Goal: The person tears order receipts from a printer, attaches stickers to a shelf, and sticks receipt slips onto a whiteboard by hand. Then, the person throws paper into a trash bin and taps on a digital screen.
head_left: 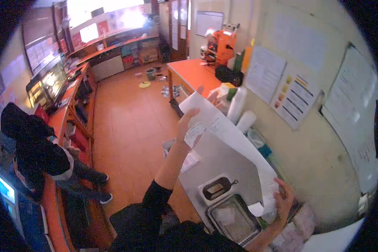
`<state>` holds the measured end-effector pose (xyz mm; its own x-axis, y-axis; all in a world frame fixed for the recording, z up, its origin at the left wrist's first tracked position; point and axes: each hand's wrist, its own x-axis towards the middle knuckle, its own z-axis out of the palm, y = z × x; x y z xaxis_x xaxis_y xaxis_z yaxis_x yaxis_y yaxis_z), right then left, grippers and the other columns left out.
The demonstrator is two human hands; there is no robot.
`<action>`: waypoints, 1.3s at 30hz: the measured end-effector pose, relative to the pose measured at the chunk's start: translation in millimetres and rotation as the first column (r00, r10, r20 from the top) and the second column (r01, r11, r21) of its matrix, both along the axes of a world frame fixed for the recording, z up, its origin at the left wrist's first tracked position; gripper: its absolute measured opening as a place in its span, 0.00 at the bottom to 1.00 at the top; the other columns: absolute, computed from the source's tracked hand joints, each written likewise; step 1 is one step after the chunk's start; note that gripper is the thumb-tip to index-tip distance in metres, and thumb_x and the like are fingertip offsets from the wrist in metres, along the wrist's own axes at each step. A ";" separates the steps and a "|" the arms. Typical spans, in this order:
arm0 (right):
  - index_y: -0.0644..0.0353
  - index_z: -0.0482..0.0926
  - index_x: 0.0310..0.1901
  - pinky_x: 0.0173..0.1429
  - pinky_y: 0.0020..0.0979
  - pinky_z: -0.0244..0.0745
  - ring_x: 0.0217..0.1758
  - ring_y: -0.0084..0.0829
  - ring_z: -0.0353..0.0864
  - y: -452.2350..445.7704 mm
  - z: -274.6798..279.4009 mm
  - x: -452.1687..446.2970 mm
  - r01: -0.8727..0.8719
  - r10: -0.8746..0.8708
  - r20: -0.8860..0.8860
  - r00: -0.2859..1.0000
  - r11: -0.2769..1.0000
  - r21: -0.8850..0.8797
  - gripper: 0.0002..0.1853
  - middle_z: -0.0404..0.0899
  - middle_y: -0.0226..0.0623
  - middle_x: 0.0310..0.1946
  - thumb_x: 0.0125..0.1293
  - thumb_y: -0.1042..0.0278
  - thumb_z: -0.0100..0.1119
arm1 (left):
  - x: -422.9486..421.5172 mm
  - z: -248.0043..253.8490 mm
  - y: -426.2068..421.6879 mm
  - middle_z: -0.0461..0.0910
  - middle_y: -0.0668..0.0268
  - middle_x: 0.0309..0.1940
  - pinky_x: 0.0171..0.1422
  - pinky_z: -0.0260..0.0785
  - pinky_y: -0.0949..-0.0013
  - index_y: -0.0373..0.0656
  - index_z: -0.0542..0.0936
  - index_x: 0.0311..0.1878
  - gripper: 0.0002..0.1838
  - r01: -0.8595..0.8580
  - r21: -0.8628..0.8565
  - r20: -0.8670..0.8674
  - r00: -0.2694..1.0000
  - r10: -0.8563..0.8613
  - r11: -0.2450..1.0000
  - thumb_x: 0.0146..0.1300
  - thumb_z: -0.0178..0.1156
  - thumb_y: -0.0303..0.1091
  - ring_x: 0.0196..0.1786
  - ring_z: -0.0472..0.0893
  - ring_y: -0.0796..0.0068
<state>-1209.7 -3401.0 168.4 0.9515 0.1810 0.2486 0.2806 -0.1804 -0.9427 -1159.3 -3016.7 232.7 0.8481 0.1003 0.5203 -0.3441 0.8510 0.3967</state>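
Note:
A long white strip of paper (235,136) with handwriting on it stretches diagonally above a metal worktop (239,161). My left hand (190,119) grips the far end, thumb on the front and fingers partly hidden behind the sheet. At the near end, my right hand (284,196) holds the paper by its side, where the lower edge curls. Below the strip sit a small metal container (202,191) with a dark opening and a larger rectangular metal tray (214,216) with something pale inside. A smaller written paper (191,161) lies at the worktop's left edge.
White rolls (238,105) stand along the wall at right. Beyond is an orange table (185,73) with an orange machine (224,46). Another person (38,147) in dark clothes stands at the left counter. A bucket (150,74) and scattered items lie on the floor.

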 end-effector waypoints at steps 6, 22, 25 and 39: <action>0.63 0.78 0.44 0.49 0.26 0.69 0.42 0.25 0.74 12.0 -12.6 49.8 0.242 -0.232 0.183 0.955 0.970 -0.032 0.15 0.77 0.32 0.41 0.53 0.78 0.53 | -2.4 -49.8 64.5 0.75 0.53 0.55 0.55 0.75 0.58 0.42 0.68 0.61 0.23 -0.433 0.273 -0.243 0.833 0.496 0.859 0.65 0.54 0.38 0.55 0.77 0.59; 0.54 0.74 0.55 0.68 0.51 0.59 0.64 0.52 0.63 497.4 -3.6 -4.4 -0.383 0.603 0.489 0.630 0.790 -0.479 0.38 0.71 0.44 0.56 0.43 0.45 0.76 | -26.4 -190.5 220.7 0.79 0.62 0.38 0.42 0.77 0.68 0.42 0.76 0.49 0.17 -0.240 -0.171 -0.302 0.936 0.181 0.956 0.66 0.54 0.45 0.39 0.79 0.69; 0.61 0.71 0.58 0.61 0.50 0.65 0.57 0.54 0.69 558.7 -27.6 -19.9 -0.441 0.650 0.613 0.448 0.758 -0.481 0.46 0.68 0.50 0.55 0.46 0.30 0.68 | -59.5 -190.2 265.0 0.79 0.63 0.38 0.41 0.77 0.69 0.43 0.77 0.49 0.18 -0.381 -0.302 -0.311 0.906 0.288 0.874 0.66 0.53 0.47 0.39 0.79 0.70; 0.64 0.79 0.44 0.42 0.39 0.77 0.43 0.45 0.80 753.5 -141.8 -22.8 -0.929 0.939 0.004 0.343 0.339 0.148 0.11 0.78 0.48 0.41 0.61 0.72 0.63 | -133.0 -246.6 440.4 0.78 0.67 0.31 0.32 0.75 0.69 0.48 0.77 0.43 0.24 -0.730 -0.600 -0.473 0.654 0.590 0.328 0.66 0.50 0.62 0.29 0.78 0.72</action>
